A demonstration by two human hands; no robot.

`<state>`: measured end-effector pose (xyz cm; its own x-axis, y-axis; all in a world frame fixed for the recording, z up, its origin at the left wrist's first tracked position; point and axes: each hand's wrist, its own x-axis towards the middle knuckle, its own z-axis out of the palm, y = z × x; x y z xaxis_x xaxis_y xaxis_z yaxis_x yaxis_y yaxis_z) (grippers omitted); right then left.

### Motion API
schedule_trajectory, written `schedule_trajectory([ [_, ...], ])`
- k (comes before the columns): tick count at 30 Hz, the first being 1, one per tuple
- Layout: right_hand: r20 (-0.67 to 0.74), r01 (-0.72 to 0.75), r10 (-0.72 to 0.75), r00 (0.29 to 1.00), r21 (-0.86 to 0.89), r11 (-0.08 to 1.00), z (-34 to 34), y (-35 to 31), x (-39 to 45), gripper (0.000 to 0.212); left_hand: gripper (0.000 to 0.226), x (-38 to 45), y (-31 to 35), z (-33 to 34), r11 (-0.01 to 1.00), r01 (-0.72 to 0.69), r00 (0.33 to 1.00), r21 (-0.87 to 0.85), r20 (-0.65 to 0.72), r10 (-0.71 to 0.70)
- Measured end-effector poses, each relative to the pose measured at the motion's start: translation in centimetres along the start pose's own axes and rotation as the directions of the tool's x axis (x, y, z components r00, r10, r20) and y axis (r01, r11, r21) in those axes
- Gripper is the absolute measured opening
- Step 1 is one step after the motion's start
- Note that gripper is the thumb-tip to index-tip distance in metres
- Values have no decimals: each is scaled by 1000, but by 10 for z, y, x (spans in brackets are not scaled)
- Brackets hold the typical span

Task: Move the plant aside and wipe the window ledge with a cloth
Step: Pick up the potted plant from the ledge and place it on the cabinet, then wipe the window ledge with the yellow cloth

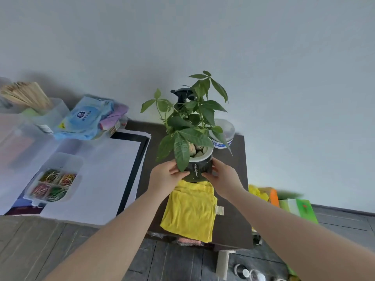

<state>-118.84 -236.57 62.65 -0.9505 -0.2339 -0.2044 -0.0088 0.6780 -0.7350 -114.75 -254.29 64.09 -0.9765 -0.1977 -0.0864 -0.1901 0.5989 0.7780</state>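
Left hand (165,177) and right hand (222,177) clamped around dark plant pot (199,168); white pot lettering illegible. Yellow cloth (189,211) just below, touching.

pot (199,169): white script, illegible; wipes pack (85,118): round logo, print unreadable

Glossy ribbed ceramic pot (199,169), fluffy yellow cloth (189,209), matt dark wooden ledge (233,199).

Plant (194,138) behind cloth (190,209) on the table (233,220)
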Motion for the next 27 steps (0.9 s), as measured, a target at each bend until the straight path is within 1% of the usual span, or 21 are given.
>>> schedule_trajectory([
  [3,-39,-21,20,999,-17,1000,6,7,9,40,24,13,-4,4,997,-71,997,33,-9,71],
  [4,-50,-27,26,998,-17,999,8,10,12,41,18,18,-8,7,995,-81,997,55,-13,82],
  [5,-60,-36,35,998,-17,999,10,13,15,43,6,22,-9,9,990,-106,994,93,-10,107],
  [7,-77,-52,51,996,-9,999,14,18,19,45,36,32,-18,15,978,-140,988,156,-36,147],
  [8,-83,-56,56,995,-5,998,16,20,21,45,44,35,-21,18,974,-150,987,170,-37,158],
  [9,-89,-59,59,994,-7,998,18,22,22,45,45,38,-23,20,972,-151,986,178,-36,160],
  [11,-107,-59,59,992,3,998,21,26,23,42,37,42,-27,25,972,-137,989,188,-33,146],
  [15,-139,-49,51,989,18,999,26,29,24,39,31,49,-44,33,970,-109,991,218,-52,123],
  [16,-143,-44,47,989,27,999,27,30,25,39,32,49,-46,34,968,-105,991,226,-58,121],
  [18,-147,-35,42,988,52,998,29,30,23,38,42,47,-50,35,973,-95,991,209,-70,112],
  [19,-147,-34,43,988,63,997,29,31,23,38,39,45,-49,36,975,-99,992,201,-63,114],
  [21,-139,-43,52,989,69,997,31,32,22,39,15,42,-48,36,983,-102,993,155,-39,109],
  [22,-134,-50,59,989,67,996,32,33,22,39,8,39,-46,35,987,-93,995,135,-18,96],
  [24,-120,-83,87,989,37,996,34,37,22,36,20,36,-45,33,990,-44,997,132,72,35],
  [27,-76,-144,139,987,-59,988,37,47,21,33,38,35,-52,33,971,-5,980,239,197,-44],
])
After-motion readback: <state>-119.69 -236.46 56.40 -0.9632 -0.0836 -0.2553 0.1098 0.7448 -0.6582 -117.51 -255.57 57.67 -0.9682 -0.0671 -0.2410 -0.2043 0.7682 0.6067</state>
